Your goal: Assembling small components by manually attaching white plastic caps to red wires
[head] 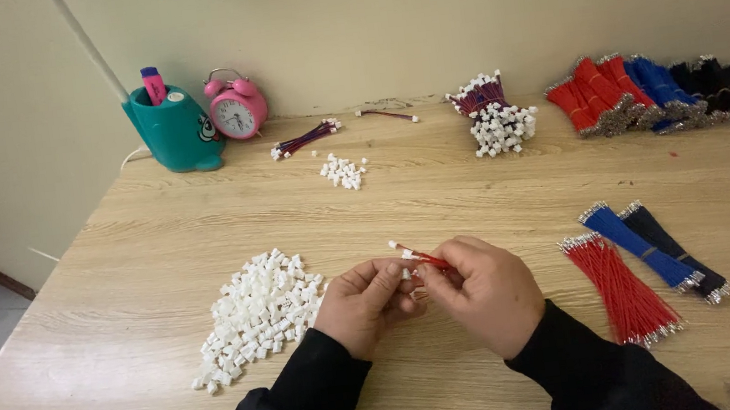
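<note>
Pinching a red wire (421,258) and small white connector (407,273) between both hands at lower centre of the frame.
Left hand (365,304) is curled shut on the connector; right hand (483,290) grips the wire, whose long axis slants toward the upper left; the white connector pile (258,313) lies just left, nearer the left hand, and the red wire bundle (622,286) right.

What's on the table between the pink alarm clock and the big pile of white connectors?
In the head view, a small cluster of white connectors and a short wire bundle.
</note>
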